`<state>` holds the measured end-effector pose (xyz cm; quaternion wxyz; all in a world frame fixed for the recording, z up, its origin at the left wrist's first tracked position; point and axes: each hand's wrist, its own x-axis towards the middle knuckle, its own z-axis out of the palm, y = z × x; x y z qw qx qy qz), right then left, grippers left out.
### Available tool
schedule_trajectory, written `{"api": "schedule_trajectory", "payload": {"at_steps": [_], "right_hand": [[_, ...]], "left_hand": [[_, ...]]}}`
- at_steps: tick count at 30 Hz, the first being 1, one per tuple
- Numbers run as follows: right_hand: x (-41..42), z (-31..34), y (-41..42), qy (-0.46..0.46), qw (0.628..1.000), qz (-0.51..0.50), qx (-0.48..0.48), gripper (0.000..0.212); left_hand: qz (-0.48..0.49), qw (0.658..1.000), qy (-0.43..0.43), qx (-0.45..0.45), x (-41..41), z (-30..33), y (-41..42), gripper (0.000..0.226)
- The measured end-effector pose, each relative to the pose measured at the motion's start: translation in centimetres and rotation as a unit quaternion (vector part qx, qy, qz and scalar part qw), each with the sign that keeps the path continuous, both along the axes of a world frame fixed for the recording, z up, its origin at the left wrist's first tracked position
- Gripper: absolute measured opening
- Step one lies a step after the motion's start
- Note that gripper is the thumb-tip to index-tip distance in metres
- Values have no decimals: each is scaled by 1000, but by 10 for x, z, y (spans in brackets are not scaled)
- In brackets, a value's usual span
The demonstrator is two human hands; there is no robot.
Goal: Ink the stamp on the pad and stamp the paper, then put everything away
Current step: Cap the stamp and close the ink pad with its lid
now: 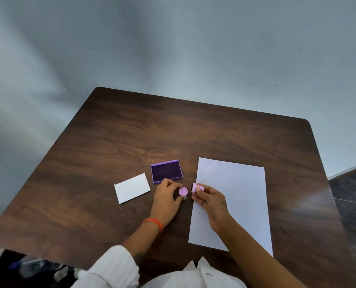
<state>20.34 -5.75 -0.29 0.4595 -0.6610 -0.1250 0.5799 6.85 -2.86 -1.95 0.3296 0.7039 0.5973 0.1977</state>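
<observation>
Left hand (166, 197) pinches the pink cap (182, 191); right hand (209, 199) grips the stamp (196, 187), just apart. Open pad (166, 171) sits beyond; paper (235, 196) lies under the right hand.

Dark wood-grain table (193, 132), smooth, with a soft sheen at frame right. Matt white paper (235, 194) at right of centre. Purple plastic ink pad (166, 171), dull dark inking surface. Pale pink plastic stamp (197, 187) and cap (182, 191), smooth.
</observation>
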Motion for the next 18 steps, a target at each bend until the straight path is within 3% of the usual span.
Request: {"api": "schedule_trajectory", "payload": {"at_steps": [12, 18], "right_hand": [[-3, 2, -2, -144, 986, 81, 33, 24], [0, 14, -1, -193, 972, 97, 88, 24]], "left_hand": [[-15, 999, -40, 20, -7, 15, 1, 30], [-14, 999, -18, 33, -12, 25, 6, 31]]}}
